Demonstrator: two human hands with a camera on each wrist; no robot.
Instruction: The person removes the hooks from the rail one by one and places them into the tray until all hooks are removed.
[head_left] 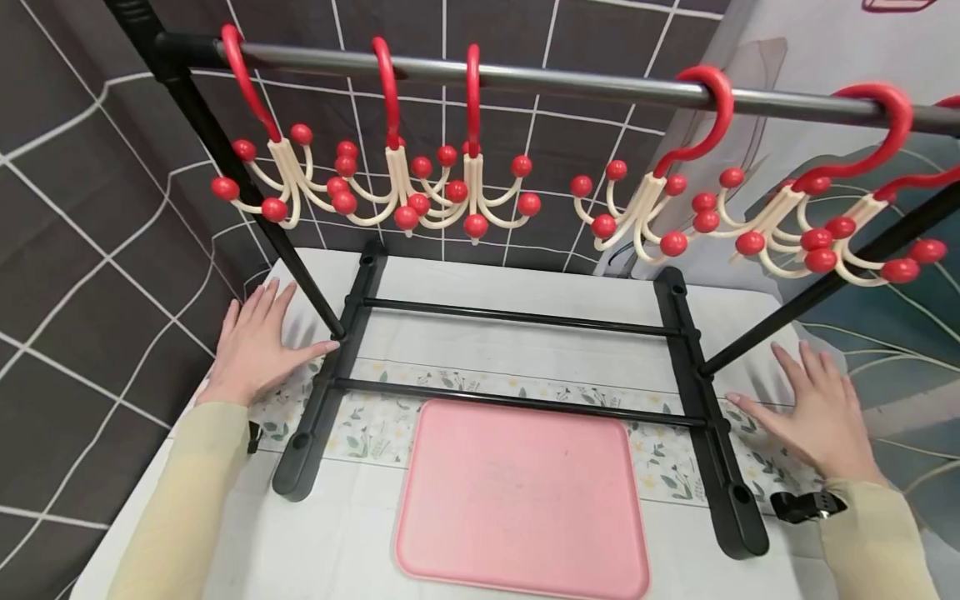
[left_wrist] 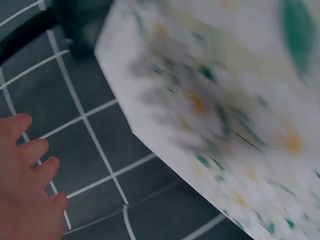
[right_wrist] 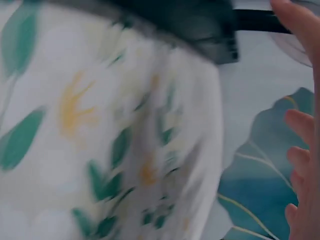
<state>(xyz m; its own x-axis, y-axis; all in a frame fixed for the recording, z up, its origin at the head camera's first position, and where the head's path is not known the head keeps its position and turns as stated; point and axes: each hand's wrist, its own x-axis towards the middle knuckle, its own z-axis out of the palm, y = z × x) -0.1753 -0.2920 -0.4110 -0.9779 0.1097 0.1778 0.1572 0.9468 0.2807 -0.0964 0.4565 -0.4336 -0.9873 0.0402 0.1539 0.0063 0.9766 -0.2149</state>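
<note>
My left hand is spread with straight fingers beside the left foot of a black rack; its thumb tip reaches the foot, though I cannot tell whether they touch. On the other side my right hand hovers or rests, fingers extended, just right of the right foot. Neither hand holds anything. From the rack's top bar hang several multi-armed hooks, cream with red balls and red curved hangers. In the wrist views the left fingers and right fingers are apart from anything.
A pink tray lies on the table between the rack's feet, near the front. The white tablecloth has a floral band. Dark tiled-pattern cloth stands at the left and back; a curtain with leaf shapes hangs at the right.
</note>
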